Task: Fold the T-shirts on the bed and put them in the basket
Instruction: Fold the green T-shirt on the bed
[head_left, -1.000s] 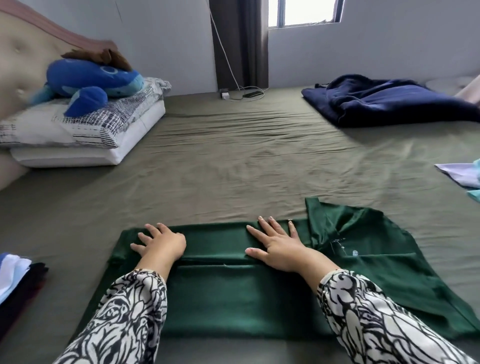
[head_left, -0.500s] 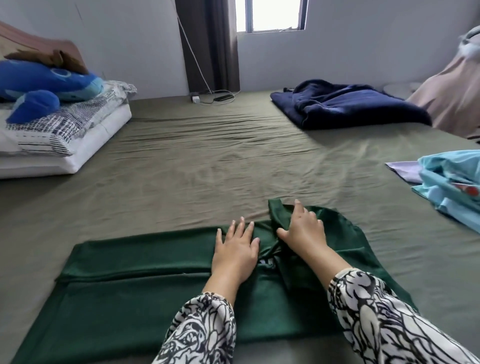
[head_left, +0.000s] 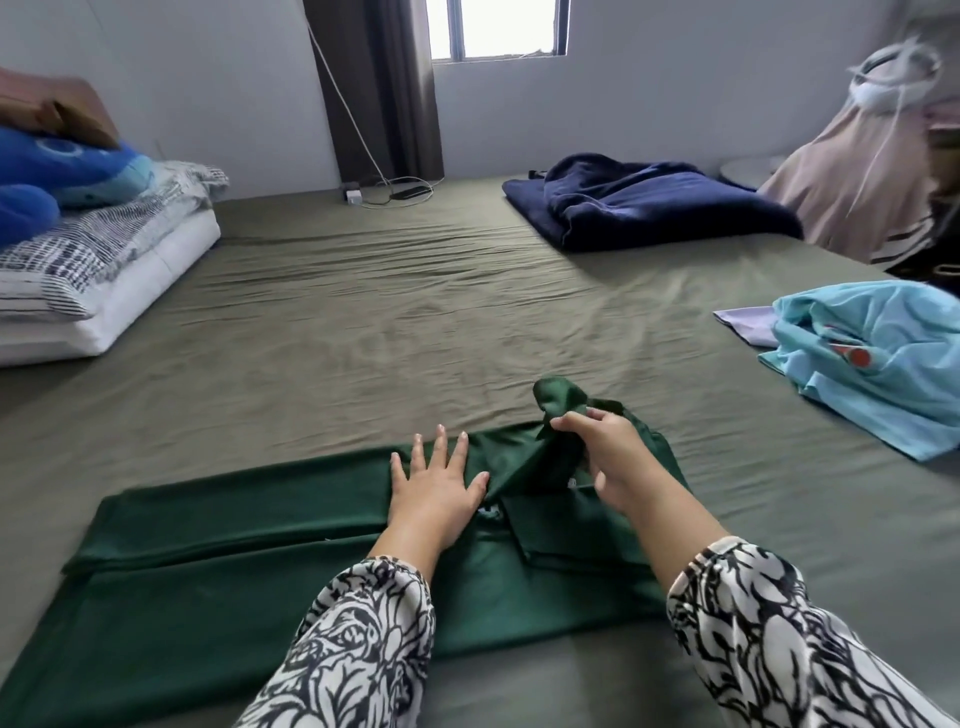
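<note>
A dark green T-shirt (head_left: 218, 582) lies on the olive bed sheet (head_left: 415, 312), folded lengthwise into a long band across the front of the head view. My left hand (head_left: 436, 488) presses flat on the band near its middle, fingers spread. Just to its right, my right hand (head_left: 608, 457) pinches the shirt's sleeve end and holds it lifted and bunched above the sheet. A crumpled light blue T-shirt (head_left: 872, 364) lies at the right edge of the bed, on top of a lilac garment (head_left: 743, 322). No basket is in view.
Pillows (head_left: 93, 275) with a blue plush toy (head_left: 47, 171) are stacked at the far left. A navy blanket (head_left: 649, 202) lies at the far right, a charger cable (head_left: 389, 192) by the curtain. Pink cloth (head_left: 857, 182) hangs at the right.
The view has swung right. My left hand slid right along the band and stays flat. My right hand moved from lying flat to grasping the sleeve end and has lifted it.
</note>
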